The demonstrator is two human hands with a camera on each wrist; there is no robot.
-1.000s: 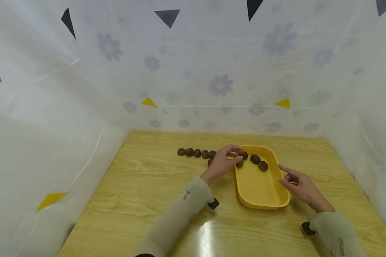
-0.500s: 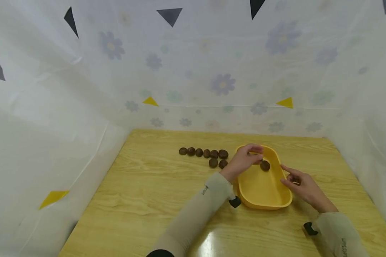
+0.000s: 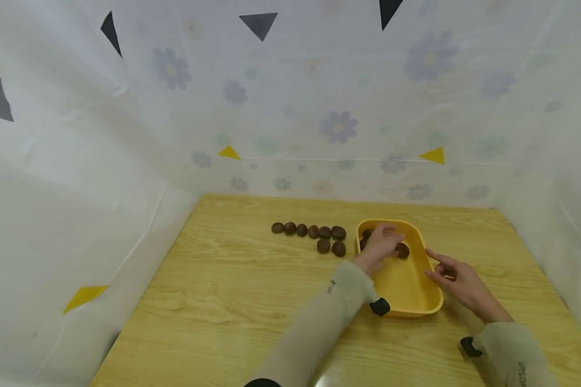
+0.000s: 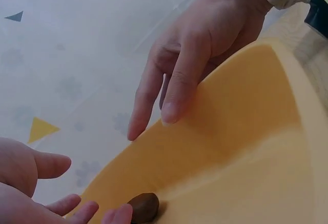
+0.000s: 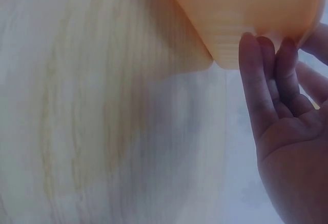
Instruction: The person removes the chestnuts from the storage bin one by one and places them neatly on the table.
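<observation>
Tableside: left hand [image 3: 381, 244], fingers loosely extended, dips into a yellow tray [image 3: 402, 287] beside a brown chestnut [image 3: 403, 251], contact unclear | right hand [image 3: 465, 282], fingers relaxed, touches the tray's right side | eight more chestnuts [image 3: 313, 231] sit in two rows on the wooden table [image 3: 198, 301], left of it.

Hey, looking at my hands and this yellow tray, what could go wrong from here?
The rounded chestnut in the yellow tray beside your left hand might roll off if nudged. Your right hand touches the tray's right side; pressing too hard could slide the tray left. That might knock the neatly lined-up chestnuts on the table out of place, since they lie close to its left side.
</observation>
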